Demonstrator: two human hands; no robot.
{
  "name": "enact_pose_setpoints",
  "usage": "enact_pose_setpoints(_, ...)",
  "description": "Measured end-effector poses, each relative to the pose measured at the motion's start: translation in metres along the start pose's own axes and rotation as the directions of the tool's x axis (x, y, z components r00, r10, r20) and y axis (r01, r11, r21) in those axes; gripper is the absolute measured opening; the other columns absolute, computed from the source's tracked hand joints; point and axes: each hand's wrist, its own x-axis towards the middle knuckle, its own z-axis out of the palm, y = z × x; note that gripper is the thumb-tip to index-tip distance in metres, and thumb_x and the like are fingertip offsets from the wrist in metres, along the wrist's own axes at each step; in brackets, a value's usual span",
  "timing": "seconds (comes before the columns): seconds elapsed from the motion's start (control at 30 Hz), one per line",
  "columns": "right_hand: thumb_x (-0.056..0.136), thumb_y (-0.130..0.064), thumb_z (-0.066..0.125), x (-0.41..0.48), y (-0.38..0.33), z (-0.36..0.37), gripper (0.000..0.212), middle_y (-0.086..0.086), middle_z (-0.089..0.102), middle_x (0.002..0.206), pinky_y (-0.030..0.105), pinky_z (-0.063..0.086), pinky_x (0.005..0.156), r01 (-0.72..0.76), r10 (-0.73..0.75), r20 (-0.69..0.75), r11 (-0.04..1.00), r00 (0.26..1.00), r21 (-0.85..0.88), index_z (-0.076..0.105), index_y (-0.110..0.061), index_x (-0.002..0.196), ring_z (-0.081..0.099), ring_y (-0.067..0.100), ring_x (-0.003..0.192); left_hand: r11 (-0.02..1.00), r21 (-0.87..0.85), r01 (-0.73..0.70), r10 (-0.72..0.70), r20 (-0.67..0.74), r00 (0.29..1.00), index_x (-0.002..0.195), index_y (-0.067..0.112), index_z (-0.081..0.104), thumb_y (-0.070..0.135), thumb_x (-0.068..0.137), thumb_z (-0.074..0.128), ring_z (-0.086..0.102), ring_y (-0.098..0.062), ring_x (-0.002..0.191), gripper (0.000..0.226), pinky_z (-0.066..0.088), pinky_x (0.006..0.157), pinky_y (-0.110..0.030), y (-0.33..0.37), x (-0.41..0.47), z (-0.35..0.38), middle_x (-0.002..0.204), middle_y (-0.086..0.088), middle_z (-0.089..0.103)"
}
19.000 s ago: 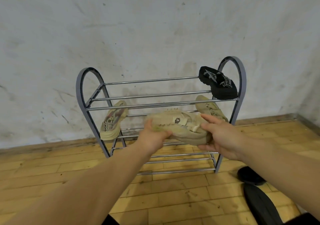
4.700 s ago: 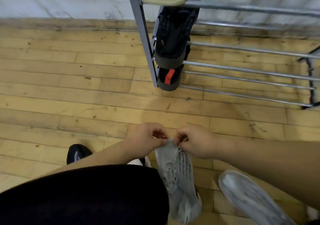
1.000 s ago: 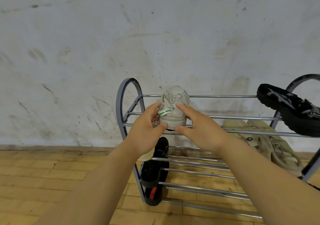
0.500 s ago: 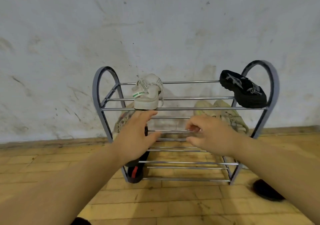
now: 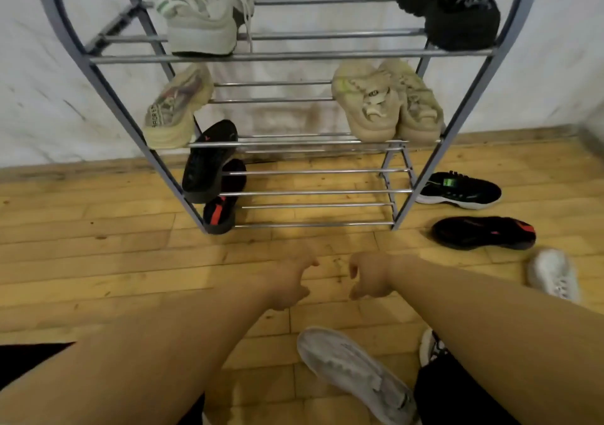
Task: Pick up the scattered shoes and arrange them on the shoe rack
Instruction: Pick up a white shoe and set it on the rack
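The metal shoe rack (image 5: 294, 55) stands against the wall. Its top tier holds a grey-white sneaker (image 5: 202, 23) at left and a black shoe (image 5: 454, 9) at right. The middle tier carries a beige patterned shoe (image 5: 176, 107) and a beige pair (image 5: 389, 101). Black shoes with red marks (image 5: 212, 176) hang at the lower left. My left hand (image 5: 287, 281) and my right hand (image 5: 369, 276) hover low over the floor, fingers loosely curled, holding nothing. A white sneaker (image 5: 356, 375) lies on the floor just below them.
On the wooden floor (image 5: 98, 261) right of the rack lie a black shoe with a green mark (image 5: 461, 189), a black shoe with red (image 5: 483, 232) and a white shoe (image 5: 552, 274). Another shoe (image 5: 431, 346) peeks out by my right arm.
Both hands have let go of the grey-white sneaker, which stays on the top tier, and dropped toward the floor. My view has tilted down, showing shoes on the floor.
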Motion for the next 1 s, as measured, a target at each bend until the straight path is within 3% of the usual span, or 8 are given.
enact_pose_setpoints(0.1,0.094,-0.033,0.068,0.032,0.011,0.041,0.033,-0.001,0.055,0.113,0.035,0.051,0.083,-0.021,0.016,0.107,0.999,0.994,0.041,0.059,-0.023,0.124,0.057,0.022,0.103,0.963,-0.244,0.114,-0.102,0.062,0.993,0.151,0.038,0.038,0.022,0.099,0.063,0.054,-0.030,0.127,0.059,0.049,0.104,-0.036,-0.015,0.014,0.058,0.156,-0.006,0.035)
enact_pose_setpoints(0.2,0.096,-0.024,0.059,0.058,0.021,0.074,0.024,-0.001,0.056,0.114,0.028,0.053,0.073,-0.032,0.007,0.166,0.988,0.986,0.149,0.065,-0.022,0.119,0.057,0.016,0.095,0.882,-0.440,0.168,-0.133,0.109,0.985,0.146,0.028,0.049,0.022,0.093,0.072,0.064,-0.016,0.087,0.058,0.053,0.071,-0.016,-0.040,0.018,0.100,0.114,-0.007,0.066)
enact_pose_setpoints(0.33,0.096,-0.024,0.063,0.078,0.021,0.107,0.028,-0.014,0.048,0.087,0.028,0.048,0.093,-0.089,0.025,0.235,0.960,0.972,0.266,0.050,-0.044,0.082,0.050,0.012,0.097,0.808,-0.549,0.213,-0.157,0.148,0.976,0.133,0.016,0.063,0.022,0.090,0.077,0.060,-0.002,0.096,0.046,0.042,0.073,0.001,-0.060,0.015,0.132,0.121,0.001,0.067)
enact_pose_setpoints(0.53,0.087,-0.002,0.069,0.092,0.019,0.139,0.018,-0.003,0.068,0.094,0.019,0.056,0.073,-0.150,0.032,0.260,0.881,0.965,0.449,0.075,-0.019,0.087,0.065,0.013,0.087,0.764,-0.605,0.225,-0.122,0.208,0.971,0.125,0.019,0.067,0.008,0.089,0.070,0.063,-0.008,0.096,0.037,0.044,0.067,0.000,-0.055,0.037,0.141,0.107,0.003,0.069)
enact_pose_setpoints(0.63,0.087,0.001,0.071,0.092,0.024,0.133,0.020,-0.004,0.069,0.090,0.009,0.047,0.055,-0.164,0.029,0.257,0.838,0.966,0.521,0.078,-0.009,0.103,0.062,0.003,0.076,0.687,-0.677,0.262,-0.138,0.232,0.963,0.113,0.021,0.069,-0.006,0.088,0.063,0.067,-0.014,0.090,0.038,0.057,0.073,-0.019,-0.051,0.042,0.137,0.100,-0.002,0.070)
enact_pose_setpoints(0.77,0.075,-0.005,0.073,0.084,0.029,0.106,0.028,-0.003,0.074,0.097,0.022,0.058,0.074,-0.193,0.067,0.218,0.753,0.974,0.629,0.082,-0.027,0.089,0.067,0.013,0.093,0.597,-0.760,0.259,-0.201,0.171,0.964,0.102,0.031,0.074,0.001,0.093,0.063,0.070,-0.015,0.101,0.033,0.062,0.085,-0.030,-0.047,0.045,0.102,0.110,-0.003,0.072)
enact_pose_setpoints(0.9,0.070,0.002,0.070,0.063,0.021,0.052,0.032,0.000,0.073,0.093,0.027,0.051,0.065,-0.082,0.045,0.071,0.671,0.996,0.737,0.083,-0.024,0.084,0.062,0.018,0.085,0.513,-0.845,0.151,-0.214,0.045,0.976,0.111,0.019,0.076,0.004,0.098,0.062,0.062,-0.011,0.076,0.024,0.048,0.053,-0.015,-0.035,0.041,0.033,0.103,-0.007,0.069)
enact_pose_setpoints(1.0,0.088,-0.001,0.067,0.031,0.016,0.001,0.030,0.002,0.071,0.107,0.030,0.048,0.071,0.031,0.012,-0.055,0.703,0.998,0.710,0.082,-0.024,0.098,0.059,0.020,0.092,0.492,-0.869,0.048,-0.192,-0.055,0.980,0.109,0.028,0.077,0.014,0.099,0.065,0.053,-0.013,0.067,0.021,0.042,0.056,-0.024,-0.019,0.026,-0.018,0.090,-0.003,0.066)
